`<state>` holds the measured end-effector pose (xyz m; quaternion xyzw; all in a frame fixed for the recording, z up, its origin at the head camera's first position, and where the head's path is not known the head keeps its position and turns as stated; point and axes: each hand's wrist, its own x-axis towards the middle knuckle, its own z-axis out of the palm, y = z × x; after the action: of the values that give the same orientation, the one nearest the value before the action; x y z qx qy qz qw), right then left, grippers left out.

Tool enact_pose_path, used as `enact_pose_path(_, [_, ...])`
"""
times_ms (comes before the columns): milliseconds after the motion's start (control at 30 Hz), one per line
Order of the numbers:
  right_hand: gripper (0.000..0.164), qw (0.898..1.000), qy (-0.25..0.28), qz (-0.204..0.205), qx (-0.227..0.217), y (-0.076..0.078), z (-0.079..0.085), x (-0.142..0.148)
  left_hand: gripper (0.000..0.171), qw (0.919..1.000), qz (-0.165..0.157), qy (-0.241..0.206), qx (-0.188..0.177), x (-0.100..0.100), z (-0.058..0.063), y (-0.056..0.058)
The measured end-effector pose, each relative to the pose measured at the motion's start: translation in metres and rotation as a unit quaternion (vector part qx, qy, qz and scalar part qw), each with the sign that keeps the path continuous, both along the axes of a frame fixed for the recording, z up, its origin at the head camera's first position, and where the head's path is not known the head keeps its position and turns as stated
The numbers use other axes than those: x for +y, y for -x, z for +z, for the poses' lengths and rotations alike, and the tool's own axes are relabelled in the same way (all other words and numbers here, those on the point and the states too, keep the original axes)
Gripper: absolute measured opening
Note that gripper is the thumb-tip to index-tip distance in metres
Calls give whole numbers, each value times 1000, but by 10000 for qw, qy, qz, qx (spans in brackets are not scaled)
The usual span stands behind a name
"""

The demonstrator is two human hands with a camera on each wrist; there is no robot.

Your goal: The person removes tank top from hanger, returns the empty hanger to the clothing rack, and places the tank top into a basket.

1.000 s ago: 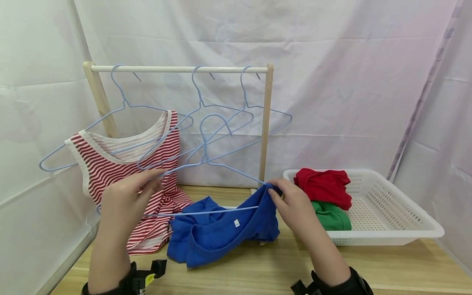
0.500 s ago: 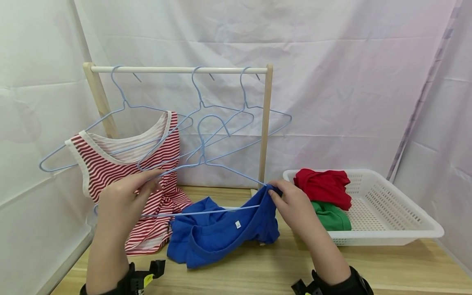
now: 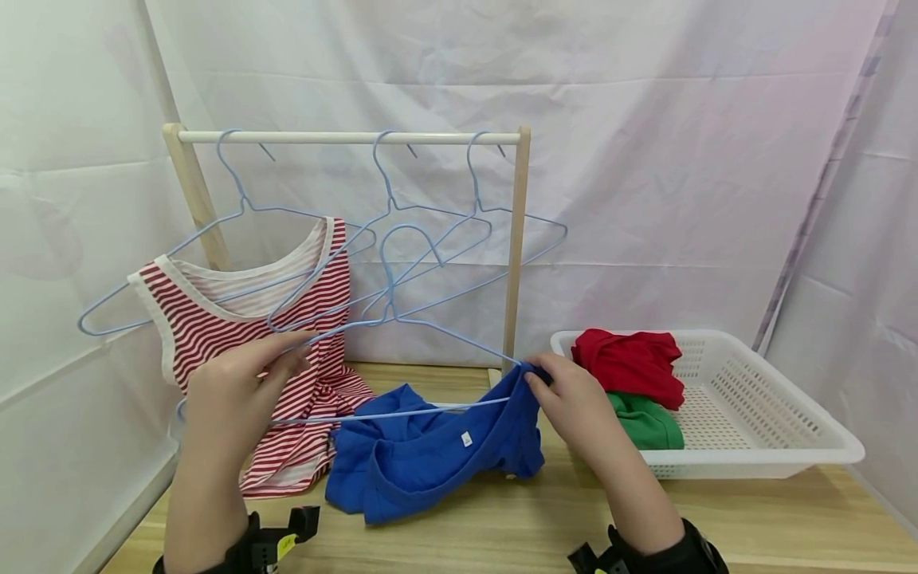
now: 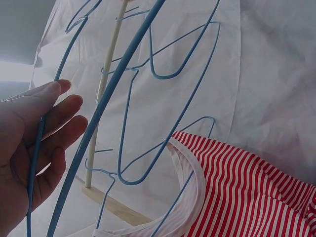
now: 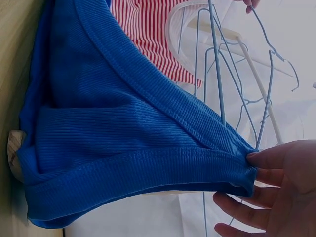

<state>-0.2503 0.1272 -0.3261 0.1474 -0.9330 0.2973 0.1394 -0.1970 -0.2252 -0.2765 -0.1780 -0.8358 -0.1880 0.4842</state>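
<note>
A light-blue wire hanger (image 3: 452, 333) is held by its left shoulder in my left hand (image 3: 240, 391), thumb and fingers pinching the wire. Its right end sits inside a shoulder strap of a blue ribbed tank top (image 3: 430, 462). My right hand (image 3: 574, 395) pinches that strap at the hanger's tip. The rest of the blue top lies bunched on the table, a small white label showing at its neckline. In the right wrist view the blue strap (image 5: 197, 170) stretches up to my thumb (image 5: 269, 157). The left wrist view shows the hanger wire (image 4: 37, 148) passing across my palm.
Behind my hands stands a rack with a white rail (image 3: 323, 138). A red-and-white striped tank top (image 3: 237, 335) hangs at its left; two bare hangers (image 3: 390, 203) hang further right. A white basket (image 3: 760, 456) at right holds a red garment (image 3: 627, 363) and a green garment (image 3: 645, 421).
The hanger has shifted slightly left and down with my left hand. Its right tip sits a little lower in the blue strap, and my right hand keeps its pinch there.
</note>
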Motion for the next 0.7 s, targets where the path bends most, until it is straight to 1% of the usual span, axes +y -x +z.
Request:
enact_pose_path(367, [24, 9998, -144, -119, -103, 2, -1, 1, 24, 10000, 14, 20, -46, 0, 1, 0])
enact_pose_path(700, [24, 9996, -128, -142, -203, 4, -3, 1, 24, 10000, -15, -15, -84, -1, 0, -1])
